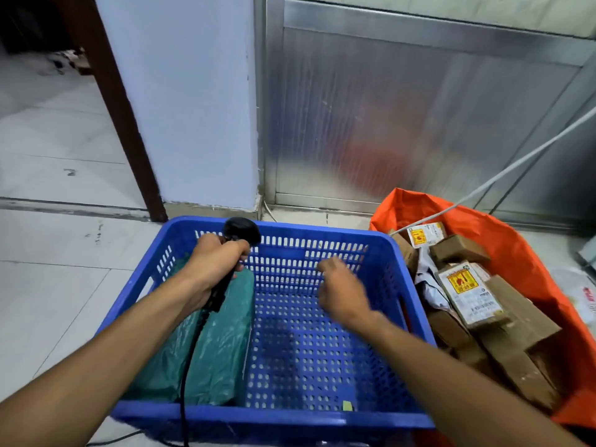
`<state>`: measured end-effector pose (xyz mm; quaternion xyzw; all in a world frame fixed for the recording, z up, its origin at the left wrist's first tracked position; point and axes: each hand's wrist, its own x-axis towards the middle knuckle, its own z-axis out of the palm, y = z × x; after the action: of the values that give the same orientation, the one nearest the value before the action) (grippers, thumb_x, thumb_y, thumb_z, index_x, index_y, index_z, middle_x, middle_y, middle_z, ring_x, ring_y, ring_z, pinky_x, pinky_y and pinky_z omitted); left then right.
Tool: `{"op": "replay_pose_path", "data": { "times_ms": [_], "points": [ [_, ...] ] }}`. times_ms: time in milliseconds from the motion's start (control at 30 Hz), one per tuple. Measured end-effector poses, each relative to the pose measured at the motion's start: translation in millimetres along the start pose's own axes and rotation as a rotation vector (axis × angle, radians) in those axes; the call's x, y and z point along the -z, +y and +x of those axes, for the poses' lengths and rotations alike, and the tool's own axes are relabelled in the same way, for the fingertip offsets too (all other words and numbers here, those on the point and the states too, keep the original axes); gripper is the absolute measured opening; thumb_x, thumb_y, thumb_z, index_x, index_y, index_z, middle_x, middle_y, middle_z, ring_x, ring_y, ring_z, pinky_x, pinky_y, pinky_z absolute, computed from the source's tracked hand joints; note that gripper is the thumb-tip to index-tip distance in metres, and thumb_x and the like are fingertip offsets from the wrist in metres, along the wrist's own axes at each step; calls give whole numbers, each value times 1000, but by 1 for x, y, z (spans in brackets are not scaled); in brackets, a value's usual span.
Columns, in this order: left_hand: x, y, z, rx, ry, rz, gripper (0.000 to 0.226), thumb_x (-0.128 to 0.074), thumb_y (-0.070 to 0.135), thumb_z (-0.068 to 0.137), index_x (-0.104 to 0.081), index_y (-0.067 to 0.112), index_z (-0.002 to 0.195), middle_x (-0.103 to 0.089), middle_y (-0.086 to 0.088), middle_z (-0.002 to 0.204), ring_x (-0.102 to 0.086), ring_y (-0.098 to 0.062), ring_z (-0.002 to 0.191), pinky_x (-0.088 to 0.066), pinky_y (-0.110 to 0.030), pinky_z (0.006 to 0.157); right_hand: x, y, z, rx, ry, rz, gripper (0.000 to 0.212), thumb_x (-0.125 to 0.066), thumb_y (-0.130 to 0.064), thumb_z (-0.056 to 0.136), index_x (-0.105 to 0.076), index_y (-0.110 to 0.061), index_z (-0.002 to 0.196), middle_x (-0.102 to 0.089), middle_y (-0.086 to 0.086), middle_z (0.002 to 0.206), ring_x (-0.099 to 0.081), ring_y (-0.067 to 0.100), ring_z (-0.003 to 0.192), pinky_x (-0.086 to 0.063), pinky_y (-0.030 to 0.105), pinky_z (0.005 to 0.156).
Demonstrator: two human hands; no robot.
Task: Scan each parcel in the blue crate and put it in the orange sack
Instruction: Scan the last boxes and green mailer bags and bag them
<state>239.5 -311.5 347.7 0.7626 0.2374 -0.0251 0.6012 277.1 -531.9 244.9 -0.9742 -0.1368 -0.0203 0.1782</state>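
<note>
From the head view, the left hand point(215, 262) grips the black scanner point(240, 235) over the blue crate point(322, 421); the right hand point(342, 290) hangs loosely curled, empty. Green parcels point(219, 343) remain at the crate's left — apparently between parcels, reaching for the next. The orange sack point(516, 253) sits just right, holding boxes.
</note>
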Motion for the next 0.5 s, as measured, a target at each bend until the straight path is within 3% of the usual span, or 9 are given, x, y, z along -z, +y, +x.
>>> {"op": "replay_pose_path", "data": {
  "times_ms": [33,100,233,333,500],
  "points": [
    [1,0,-1,-5,-1,-7,11,-60,6,85,-64,5,76,-61,-12,71,-54,-18,61,-43,-28,59,-18,-20,-8,124,-103,-36,34,-50,3,90,-54,-8,122,-50,6,124,-52,21,99,-50,34,91],
    [4,2,-3,-11,2,-15,11,-60,7,84,-64,5,74,-61,-11,69,-55,-21,65,-44,-30,63,-52,-51,-22,362,-283,-183,45,-55,-2,90,-47,-6,134,-43,13,135,-48,32,116,-48,45,96],
    [10,4,-5,-18,-7,-31,9,-61,9,83,-65,5,77,-61,-11,70,-56,-22,67,-44,-33,67,-110,-89,-33,530,-535,-417,84,-72,-9,86,-22,-5,154,-21,17,158,-25,34,143,-38,54,106],
    [13,8,-7,-34,-10,-44,11,-61,11,84,-68,2,84,-61,-11,69,-54,-22,65,-42,-33,67,-120,-106,-25,561,-599,-482,94,-72,-7,87,-10,-6,158,-11,16,164,-15,33,149,-38,58,106],
    [12,10,-13,-26,-78,-74,14,-63,14,83,-69,2,86,-61,-10,65,-52,-21,60,-42,-32,68,-118,-118,1,624,-545,-573,83,-67,-12,92,-17,-17,157,-23,13,161,-27,34,145,-43,51,104]
  ]
}}
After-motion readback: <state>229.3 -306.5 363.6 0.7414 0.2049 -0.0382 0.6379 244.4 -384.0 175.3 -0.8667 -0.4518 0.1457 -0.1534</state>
